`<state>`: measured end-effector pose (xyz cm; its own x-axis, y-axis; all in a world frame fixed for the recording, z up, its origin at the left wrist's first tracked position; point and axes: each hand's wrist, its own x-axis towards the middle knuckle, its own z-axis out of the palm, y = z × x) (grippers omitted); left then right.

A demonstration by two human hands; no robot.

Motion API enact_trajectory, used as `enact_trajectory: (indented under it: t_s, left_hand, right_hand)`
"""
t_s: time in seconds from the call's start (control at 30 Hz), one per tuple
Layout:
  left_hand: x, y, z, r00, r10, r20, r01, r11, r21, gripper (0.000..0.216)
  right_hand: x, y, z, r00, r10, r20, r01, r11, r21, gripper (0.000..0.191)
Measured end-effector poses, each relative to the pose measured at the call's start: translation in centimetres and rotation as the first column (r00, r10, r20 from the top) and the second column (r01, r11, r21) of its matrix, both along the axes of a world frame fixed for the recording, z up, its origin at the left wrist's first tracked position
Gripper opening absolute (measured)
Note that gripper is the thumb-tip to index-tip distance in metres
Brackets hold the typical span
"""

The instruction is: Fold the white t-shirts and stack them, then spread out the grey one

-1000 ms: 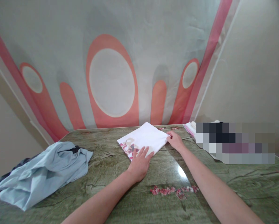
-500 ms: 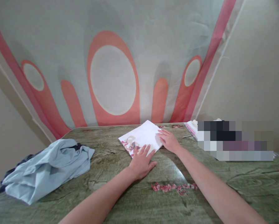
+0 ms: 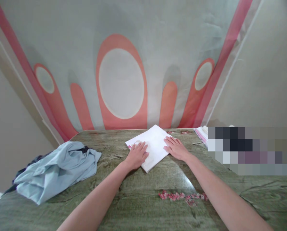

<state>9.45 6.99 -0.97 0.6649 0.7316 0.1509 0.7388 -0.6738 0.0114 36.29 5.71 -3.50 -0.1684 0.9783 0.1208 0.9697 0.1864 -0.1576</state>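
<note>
Pressing down flat, both hands are lying on a folded white cloth (image 3: 155, 142) near the far edge of the desk (image 3: 134, 202), about mid-width. Left hand (image 3: 136, 155) is resting palm-down on the cloth's near-left part. Its fingers are straight and slightly spread, the grip is open, and nothing is being pinched. Right hand (image 3: 176, 148) is lying palm-down on the cloth's right edge with fingers pointing left; its grip is open too, clasping nothing.

The cloth is looking like soft, thin fabric, folded into a rough rectangle set at an angle, with layers showing at the near corner. A bit of pink print is peeking out at its left corner; the rest of the print is hidden.

The desk is showing a glossy green marbled surface with dark veins, a glare patch between the forearms and a pink flower motif (image 3: 182, 196) by the right forearm. A crumpled light blue garment (image 3: 59, 165) is sitting in a loose heap well left of the hands. Dark fabric (image 3: 29, 163) is poking out under it, mostly covered.

Behind the desk a grey wall cloth (image 3: 121, 32) with coral ovals and stripes is hanging, faintly wrinkled. At right the edge of some stacked fabric (image 3: 201, 133) is showing, the rest sitting behind a pixelated block (image 3: 249, 150), unreadable. Both forearms are running out of frame at the bottom.
</note>
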Motion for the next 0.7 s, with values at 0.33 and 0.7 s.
enact_trajectory:
  t_s: [0.33,0.7]
  left_hand:
    - [1.2,-3.0,0.7,0.997,0.076,0.024,-0.077,0.996,0.052,0.048]
    - [2.6,-6.3,3.1,0.976,-0.219,0.004,0.219,0.975,-0.031,0.036]
  right_hand:
    - [1.3,0.4,-0.8,0.967,-0.255,0.007,0.25,0.954,0.165,0.047]
    - [3.0,0.9,-0.6,0.94,-0.282,-0.193,0.324,0.917,0.234,0.03]
